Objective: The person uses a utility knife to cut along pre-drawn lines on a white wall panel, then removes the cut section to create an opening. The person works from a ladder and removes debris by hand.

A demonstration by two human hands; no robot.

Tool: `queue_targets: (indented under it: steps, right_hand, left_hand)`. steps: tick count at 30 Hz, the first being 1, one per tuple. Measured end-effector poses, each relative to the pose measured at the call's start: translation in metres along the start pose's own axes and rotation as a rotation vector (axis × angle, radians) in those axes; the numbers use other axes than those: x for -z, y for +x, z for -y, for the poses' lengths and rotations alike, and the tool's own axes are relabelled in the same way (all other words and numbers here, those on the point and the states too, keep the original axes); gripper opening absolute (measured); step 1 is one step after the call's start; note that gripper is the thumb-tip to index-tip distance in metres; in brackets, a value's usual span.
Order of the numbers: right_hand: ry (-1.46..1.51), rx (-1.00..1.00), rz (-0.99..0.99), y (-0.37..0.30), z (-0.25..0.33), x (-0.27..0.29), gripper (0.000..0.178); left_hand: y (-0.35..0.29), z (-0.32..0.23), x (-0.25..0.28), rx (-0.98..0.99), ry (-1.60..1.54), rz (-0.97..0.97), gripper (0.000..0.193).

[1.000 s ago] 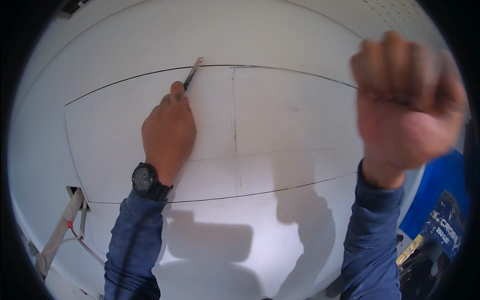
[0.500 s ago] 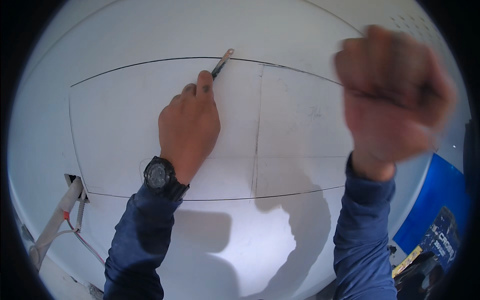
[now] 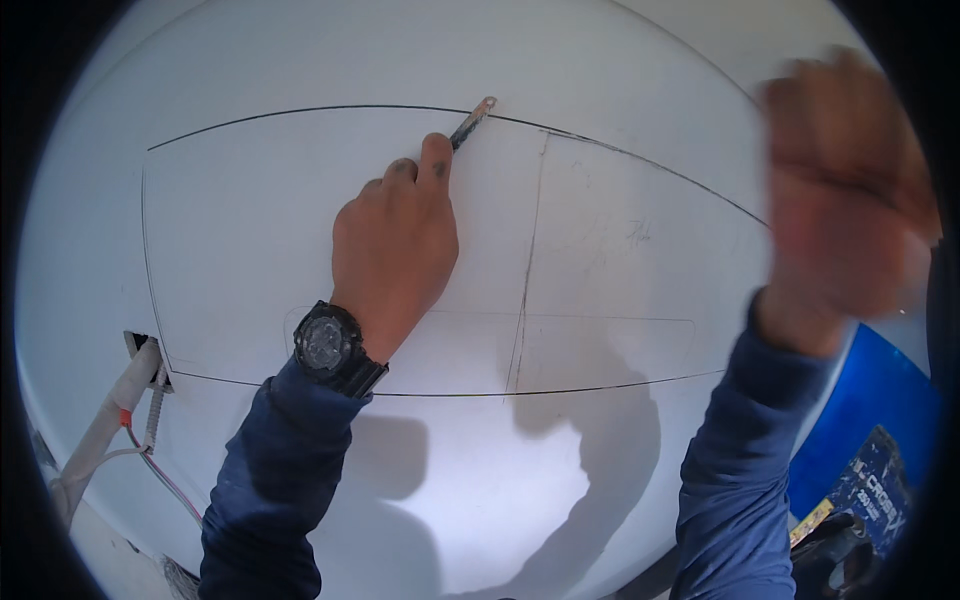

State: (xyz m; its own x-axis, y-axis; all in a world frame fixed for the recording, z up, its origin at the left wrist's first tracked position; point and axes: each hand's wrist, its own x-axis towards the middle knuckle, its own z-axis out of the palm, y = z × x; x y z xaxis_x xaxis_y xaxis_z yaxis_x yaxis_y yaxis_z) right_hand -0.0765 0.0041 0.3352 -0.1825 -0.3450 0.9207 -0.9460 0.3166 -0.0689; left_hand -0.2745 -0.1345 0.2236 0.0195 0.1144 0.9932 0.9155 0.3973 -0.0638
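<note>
My left hand (image 3: 395, 240), with a black watch (image 3: 330, 345) at its wrist, lies against a white wall (image 3: 240, 240). Its fingers are closed on a narrow flat metal strip (image 3: 470, 122), worn and dark-stained, with a small hole in its rounded end. The strip slants up and to the right across a curved black line (image 3: 330, 107) drawn on the wall. The part inside my grip is hidden. Raised at the upper right, my right hand (image 3: 845, 190) is blurred, its fingers curled into a fist. Whatever it may hold does not show.
Pencil lines mark a large panel shape on the wall. At the lower left a pale conduit (image 3: 105, 420) and thin wires (image 3: 165, 475) come out of a wall opening (image 3: 150, 352). A blue sheet (image 3: 850, 410) and a dark blue printed bag (image 3: 875, 490) are at the lower right.
My right fist has swung right, away from the strip. The left hand still grips the strip over the black line; the view has shifted slightly.
</note>
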Motion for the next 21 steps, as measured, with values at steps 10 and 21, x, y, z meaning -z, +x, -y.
queue_targets:
  steps: [10,21]
  right_hand:
    - [-0.149,-0.144,-0.213,-0.046,-0.015,-0.019,0.047]
    - [-0.485,-0.667,-0.388,-0.143,0.015,-0.1,0.05]
  left_hand:
    - [0.0,-0.006,0.003,0.064,0.017,0.033,0.025]
    - [-0.032,-0.074,0.027,0.37,-1.1,0.295,0.022]
